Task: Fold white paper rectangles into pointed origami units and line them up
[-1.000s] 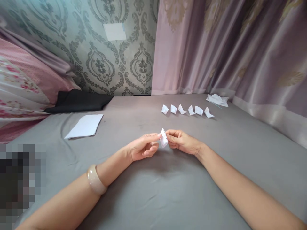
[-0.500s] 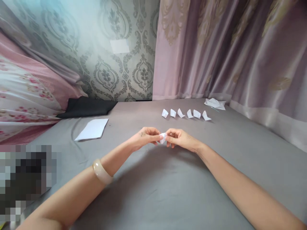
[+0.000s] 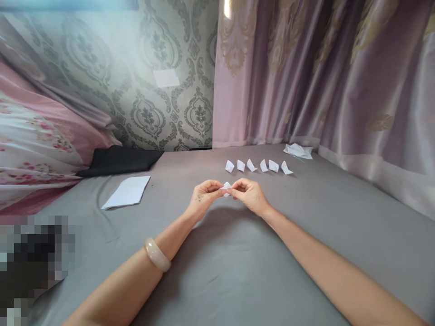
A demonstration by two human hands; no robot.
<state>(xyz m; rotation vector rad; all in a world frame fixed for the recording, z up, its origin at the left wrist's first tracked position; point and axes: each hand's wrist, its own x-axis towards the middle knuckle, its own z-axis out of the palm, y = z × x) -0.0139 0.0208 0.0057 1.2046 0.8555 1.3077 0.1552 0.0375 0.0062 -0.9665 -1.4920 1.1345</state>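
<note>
Head view: the bottom edge is cutting off both forearms (image 3: 125, 283), and a pixelated patch (image 3: 34, 271) is hiding the lower-left corner. Bare grey cloth (image 3: 217, 280) is spreading between the arms and widely rightward, leaving open room. The left hand (image 3: 203, 199) and right hand (image 3: 251, 195) are pinching a small folded paper (image 3: 227, 186) between them; their fingertips are covering its sides, obscuring its full shape. White sheets (image 3: 127, 192) are lying well left. Just beyond the hands, six folded pieces (image 3: 273, 166) are sitting in a row. Farther right, loose papers (image 3: 297, 151) are overlapping uncountably near the curtain (image 3: 299, 68), which is bordering the cloth.
</note>
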